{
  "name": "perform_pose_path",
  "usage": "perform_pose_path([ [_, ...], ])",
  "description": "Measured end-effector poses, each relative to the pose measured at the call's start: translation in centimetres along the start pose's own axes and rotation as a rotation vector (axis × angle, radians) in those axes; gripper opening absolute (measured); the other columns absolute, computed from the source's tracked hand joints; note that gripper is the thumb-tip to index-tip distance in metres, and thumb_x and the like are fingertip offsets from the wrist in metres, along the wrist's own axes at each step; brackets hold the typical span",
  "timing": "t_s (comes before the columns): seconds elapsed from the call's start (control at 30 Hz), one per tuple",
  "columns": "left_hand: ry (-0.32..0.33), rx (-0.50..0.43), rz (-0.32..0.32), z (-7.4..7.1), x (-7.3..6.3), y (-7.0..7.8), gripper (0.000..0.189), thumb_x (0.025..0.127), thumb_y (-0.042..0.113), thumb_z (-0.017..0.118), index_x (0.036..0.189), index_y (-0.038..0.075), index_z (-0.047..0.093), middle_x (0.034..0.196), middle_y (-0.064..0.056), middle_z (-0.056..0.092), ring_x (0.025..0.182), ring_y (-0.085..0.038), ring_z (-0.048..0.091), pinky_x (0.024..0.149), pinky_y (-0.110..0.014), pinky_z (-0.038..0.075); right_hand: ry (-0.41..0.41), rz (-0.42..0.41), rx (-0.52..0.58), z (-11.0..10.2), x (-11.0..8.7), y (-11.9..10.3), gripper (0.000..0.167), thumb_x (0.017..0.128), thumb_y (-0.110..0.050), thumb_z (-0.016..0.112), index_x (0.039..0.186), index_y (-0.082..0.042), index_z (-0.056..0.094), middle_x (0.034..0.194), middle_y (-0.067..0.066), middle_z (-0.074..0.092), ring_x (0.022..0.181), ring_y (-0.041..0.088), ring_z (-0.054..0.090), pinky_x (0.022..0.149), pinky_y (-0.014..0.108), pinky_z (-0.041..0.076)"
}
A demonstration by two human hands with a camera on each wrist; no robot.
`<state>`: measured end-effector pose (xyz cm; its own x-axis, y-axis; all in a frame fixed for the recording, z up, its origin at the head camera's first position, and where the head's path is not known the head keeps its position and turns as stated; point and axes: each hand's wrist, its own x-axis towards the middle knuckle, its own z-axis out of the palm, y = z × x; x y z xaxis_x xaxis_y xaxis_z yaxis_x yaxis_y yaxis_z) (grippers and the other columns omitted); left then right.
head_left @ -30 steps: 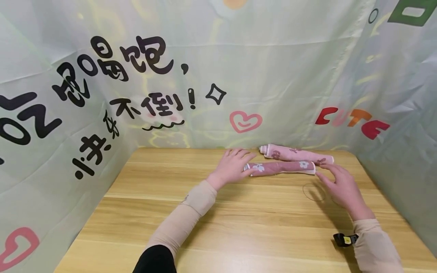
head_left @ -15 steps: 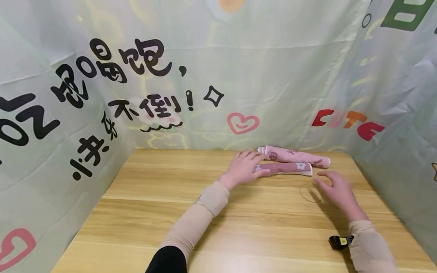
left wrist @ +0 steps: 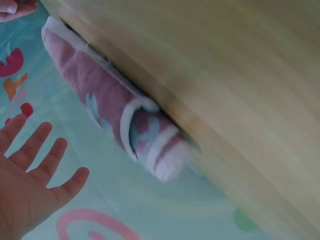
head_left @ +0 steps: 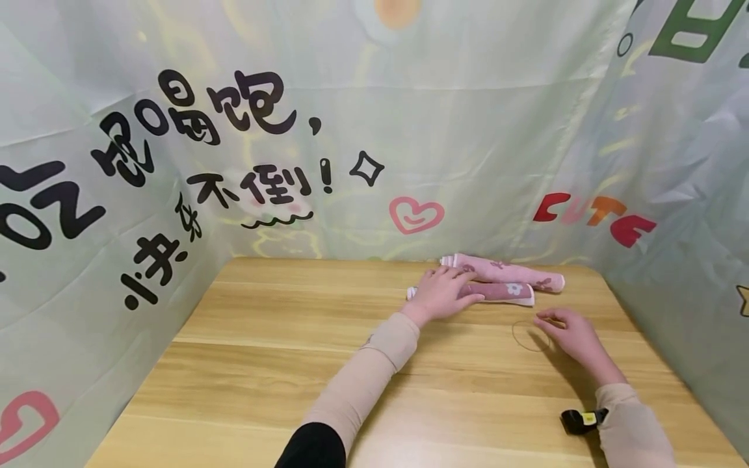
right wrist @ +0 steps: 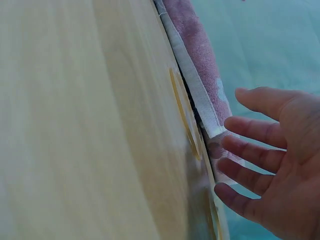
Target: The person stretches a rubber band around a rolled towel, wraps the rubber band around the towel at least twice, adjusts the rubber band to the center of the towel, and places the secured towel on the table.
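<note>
Mauve rolled towel [head_left: 497, 292] and pink rolled towel [head_left: 512, 271]: both along the far edge of the surface, toward its far right corner.

Hanging cloth [head_left: 486, 136]: pale green, at the far, left and right edges of the surface; printed with black Chinese characters, pink hearts and multicoloured "CUTE".

Surface [head_left: 251, 364]: light wood grain, rounded far corners.

Pink towel: darker floral motifs; the rearmost roll, nearest the far edge, lying slightly aslant.

Mauve towel: pale blue flowers, white trim; just in front of the pink one, its middle partly hidden in the head view.

Left hand [head_left: 441, 296]: over the left part of the mauve roll; fingers spread and nearly straight, holding nothing; the left wrist view shows a gap between fingertips and roll.

Right hand [head_left: 576, 335]: above the surface, near the right end of the mauve roll; fingers apart and loosely bent, nothing visible in their hold.

Black device [head_left: 580, 421]: yellow label, at the right sleeve.

Thin yellowish band [right wrist: 181, 110]: looped, flat on the surface in front of the mauve roll's right end, near the right fingertips.
</note>
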<state>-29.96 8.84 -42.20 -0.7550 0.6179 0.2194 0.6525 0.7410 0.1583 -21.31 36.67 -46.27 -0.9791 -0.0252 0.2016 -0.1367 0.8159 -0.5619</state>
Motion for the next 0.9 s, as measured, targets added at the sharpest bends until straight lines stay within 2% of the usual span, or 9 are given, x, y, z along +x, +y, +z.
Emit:
perform_pose_path([
  [0.07, 0.010, 0.006, -0.005, 0.4, 0.5, 0.3, 0.060, 0.095, 0.067, 0.034, 0.144, 0.035, 0.044, 0.149, 0.006, 0.048, 0.136, -0.020, 0.045, 0.109, -0.048, 0.038, -0.008, 0.011, 0.004, 0.1, -0.1, 0.1, 0.033, 0.095, -0.023, 0.062, 0.109, 0.006, 0.068, 0.114, 0.030, 0.065, 0.108, 0.051, 0.059, 0.090, 0.059, 0.047],
  [0.2, 0.069, 0.031, -0.027, 1.3, 1.4, 0.9, 0.055, 0.096, 0.064, 0.037, 0.139, 0.034, 0.051, 0.142, 0.011, 0.053, 0.130, -0.015, 0.051, 0.105, -0.042, 0.043, -0.028, 0.020, 0.008, 0.1, 0.0, 0.3, 0.034, 0.095, -0.023, 0.063, 0.109, 0.007, 0.067, 0.113, 0.031, 0.065, 0.106, 0.050, 0.061, 0.090, 0.058, 0.048],
  [0.33, 0.095, 0.062, -0.077, 2.2, 2.2, 1.4, 0.050, 0.097, 0.061, 0.040, 0.138, 0.035, 0.052, 0.140, 0.012, 0.055, 0.129, -0.013, 0.052, 0.102, -0.039, 0.045, -0.051, 0.015, -0.012, 0.1, 0.0, 0.5, 0.032, 0.093, -0.022, 0.065, 0.107, 0.007, 0.068, 0.111, 0.030, 0.066, 0.103, 0.047, 0.063, 0.088, 0.056, 0.050],
  [0.47, 0.071, 0.061, -0.123, 2.8, 2.9, 1.9, 0.049, 0.097, 0.062, 0.039, 0.138, 0.037, 0.051, 0.141, 0.012, 0.054, 0.132, -0.014, 0.049, 0.102, -0.040, 0.045, -0.075, 0.007, -0.053, 0.3, 0.0, 0.9, 0.027, 0.091, -0.021, 0.067, 0.103, 0.004, 0.071, 0.107, 0.026, 0.069, 0.099, 0.042, 0.064, 0.082, 0.049, 0.051],
  [0.6, 0.034, 0.043, -0.149, 3.3, 3.6, 2.3, 0.049, 0.095, 0.064, 0.040, 0.137, 0.040, 0.050, 0.140, 0.012, 0.054, 0.133, -0.012, 0.047, 0.102, -0.042, 0.044, -0.075, -0.008, -0.060, 0.5, 0.0, 1.2, 0.025, 0.090, -0.021, 0.069, 0.100, 0.002, 0.072, 0.108, 0.026, 0.069, 0.099, 0.042, 0.063, 0.083, 0.048, 0.051],
  [0.83, -0.034, 0.060, -0.179, 4.5, 4.4, 2.5, 0.051, 0.093, 0.067, 0.041, 0.135, 0.040, 0.051, 0.142, 0.011, 0.051, 0.135, -0.014, 0.043, 0.105, -0.045, 0.042, -0.102, 0.009, -0.021, 0.3, -0.1, 1.2, 0.030, 0.090, -0.018, 0.068, 0.104, 0.009, 0.069, 0.118, 0.036, 0.059, 0.110, 0.053, 0.055, 0.092, 0.060, 0.046],
  [0.9, -0.050, 0.075, -0.181, 4.7, 4.6, 2.6, 0.052, 0.093, 0.067, 0.041, 0.137, 0.039, 0.050, 0.144, 0.010, 0.050, 0.137, -0.015, 0.041, 0.105, -0.046, 0.042, -0.102, 0.017, -0.019, 0.3, -0.1, 1.1, 0.027, 0.090, -0.016, 0.068, 0.103, 0.008, 0.069, 0.119, 0.036, 0.059, 0.112, 0.053, 0.054, 0.093, 0.060, 0.045],
])
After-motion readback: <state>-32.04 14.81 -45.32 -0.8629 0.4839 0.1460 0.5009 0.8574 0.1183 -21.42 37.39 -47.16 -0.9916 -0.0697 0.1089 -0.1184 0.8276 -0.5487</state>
